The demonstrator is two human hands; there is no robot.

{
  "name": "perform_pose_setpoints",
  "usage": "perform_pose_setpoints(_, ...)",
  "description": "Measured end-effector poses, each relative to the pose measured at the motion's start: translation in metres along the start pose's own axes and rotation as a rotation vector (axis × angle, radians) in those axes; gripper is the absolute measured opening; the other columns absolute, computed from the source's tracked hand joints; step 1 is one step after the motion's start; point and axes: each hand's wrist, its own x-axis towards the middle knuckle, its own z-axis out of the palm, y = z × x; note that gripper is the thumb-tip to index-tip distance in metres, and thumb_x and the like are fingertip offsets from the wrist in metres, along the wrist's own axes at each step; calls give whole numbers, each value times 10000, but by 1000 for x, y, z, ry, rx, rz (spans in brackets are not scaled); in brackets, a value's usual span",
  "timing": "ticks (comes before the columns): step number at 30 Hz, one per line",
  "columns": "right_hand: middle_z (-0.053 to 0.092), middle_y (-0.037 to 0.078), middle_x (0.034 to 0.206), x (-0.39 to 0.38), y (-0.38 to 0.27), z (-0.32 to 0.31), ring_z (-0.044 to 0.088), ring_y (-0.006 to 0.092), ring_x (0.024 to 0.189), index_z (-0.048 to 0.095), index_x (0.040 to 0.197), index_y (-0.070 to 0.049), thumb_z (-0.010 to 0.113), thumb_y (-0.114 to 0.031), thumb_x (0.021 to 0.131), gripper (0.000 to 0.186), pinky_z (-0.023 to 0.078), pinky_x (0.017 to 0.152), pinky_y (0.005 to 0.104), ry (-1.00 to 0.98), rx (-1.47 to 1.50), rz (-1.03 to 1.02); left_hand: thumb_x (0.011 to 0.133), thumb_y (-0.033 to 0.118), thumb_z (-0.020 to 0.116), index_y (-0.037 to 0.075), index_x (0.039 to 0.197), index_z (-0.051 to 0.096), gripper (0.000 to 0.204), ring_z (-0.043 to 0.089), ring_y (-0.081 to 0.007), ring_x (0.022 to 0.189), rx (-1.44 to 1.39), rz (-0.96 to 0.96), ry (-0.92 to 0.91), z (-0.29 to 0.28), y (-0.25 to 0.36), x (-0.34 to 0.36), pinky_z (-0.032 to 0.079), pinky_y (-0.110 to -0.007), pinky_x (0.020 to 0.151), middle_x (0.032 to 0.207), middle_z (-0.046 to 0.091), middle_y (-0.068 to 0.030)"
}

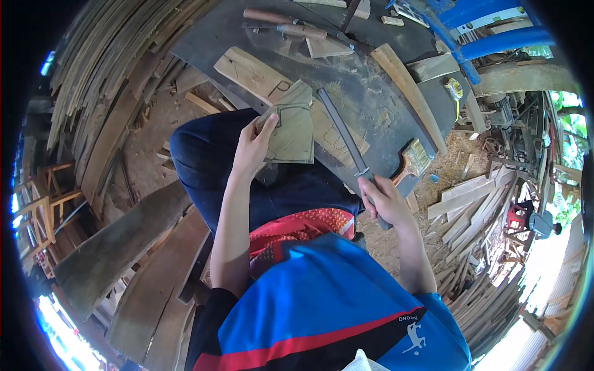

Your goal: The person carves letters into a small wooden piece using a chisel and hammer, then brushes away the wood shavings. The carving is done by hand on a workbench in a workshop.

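Observation:
My left hand grips a flat, greenish-tan angular piece with dark lines drawn on it, held over my dark trouser leg and the near end of a marked board. My right hand is closed on the dark handle of a long metal file, which points up and left beside the held piece. Behind both lies a pale board with outlines drawn on it, partly hidden by the piece. A paintbrush sits just right of the file, at the dark work surface’s edge.
The dark tabletop holds tools, a long curved timber and a tape measure. Blue metalwork stands at upper right. Stacked planks line the left; loose offcuts cover the ground at right.

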Motion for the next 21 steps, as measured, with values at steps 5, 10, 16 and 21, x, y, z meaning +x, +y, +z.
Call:
perform_pose_setpoints(5,550,42,574,-22,-18,-30,549,161,480,567,890,-48,484,-392,1084,403,415,485,324,-74,-315,47,1018,403,647,-13,1020,642,416,447,-58,749,86,99,-52,-11,-10,1,394,-251,673,798,533,33)
perform_pose_setpoints(10,641,205,676,-40,-55,-42,647,425,635,634,1015,-31,509,-337,1062,334,487,604,508,152,-1078,-314,1003,392,667,-7,974,647,401,444,-56,717,177,133,-96,-20,-11,4,392,-250,640,764,528,26)
perform_pose_setpoints(16,637,190,629,-31,-94,-52,663,401,635,633,1012,-64,520,-377,1049,335,503,606,504,190,-1450,-360,986,413,682,-40,1048,669,457,479,-68,736,171,119,-104,-20,-2,10,419,-262,670,787,563,23)
perform_pose_setpoints(21,624,165,602,-22,-107,-53,662,393,635,630,1022,-73,518,-367,1050,316,496,604,495,157,-1529,-341,977,464,674,-49,1117,682,532,497,-81,749,289,87,-148,-23,6,20,434,-259,708,792,583,-1)
